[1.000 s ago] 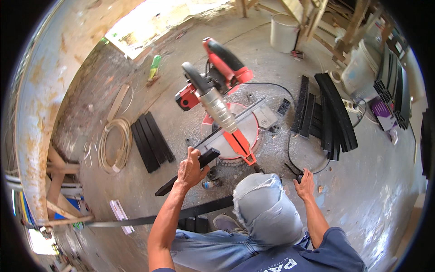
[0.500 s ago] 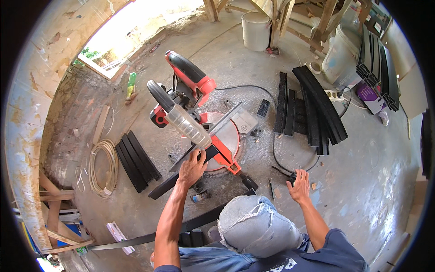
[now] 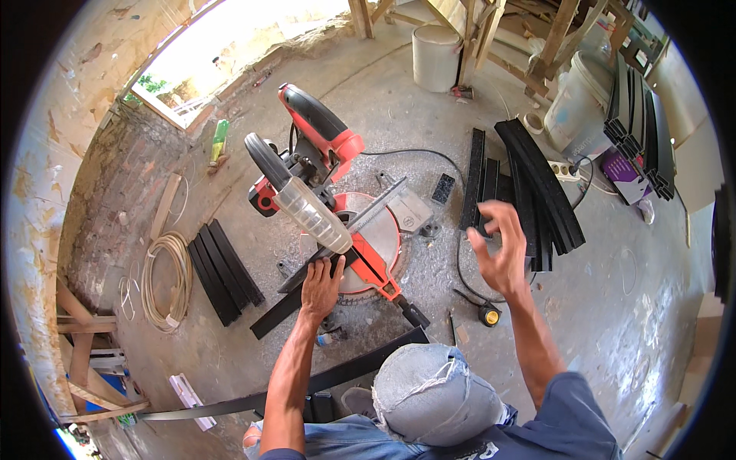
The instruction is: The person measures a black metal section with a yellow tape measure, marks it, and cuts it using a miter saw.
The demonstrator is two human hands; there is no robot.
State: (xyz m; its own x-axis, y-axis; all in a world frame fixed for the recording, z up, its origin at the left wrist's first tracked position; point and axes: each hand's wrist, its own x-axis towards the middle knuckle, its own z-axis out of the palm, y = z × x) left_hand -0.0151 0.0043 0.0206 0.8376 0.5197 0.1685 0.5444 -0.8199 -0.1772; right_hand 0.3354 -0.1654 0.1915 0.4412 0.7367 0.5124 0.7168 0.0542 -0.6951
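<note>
My left hand (image 3: 321, 287) presses its fingers over a black profile strip (image 3: 277, 313), holding it against the fence of a red and black mitre saw (image 3: 373, 264). The saw head is raised, its clear blade guard (image 3: 313, 215) hanging just above the strip. Raised off the floor, my right hand (image 3: 502, 249) has its fingers apart and nothing in them. It is in front of a pile of black profiles (image 3: 540, 184). Below it on the floor lies a yellow and black tape measure (image 3: 489, 314), with a pencil (image 3: 452, 328) to its left.
Several short black strips (image 3: 222, 268) and a coiled pale hose (image 3: 165, 284) lie to the left. A long black strip (image 3: 345, 368) runs between the saw and my knee. A power cord crosses to a socket strip (image 3: 565, 170). White buckets (image 3: 437, 61) stand behind.
My right hand has let go of the tape measure and risen up and away from it. My left hand stays on the strip, its fingers lying flatter over it.
</note>
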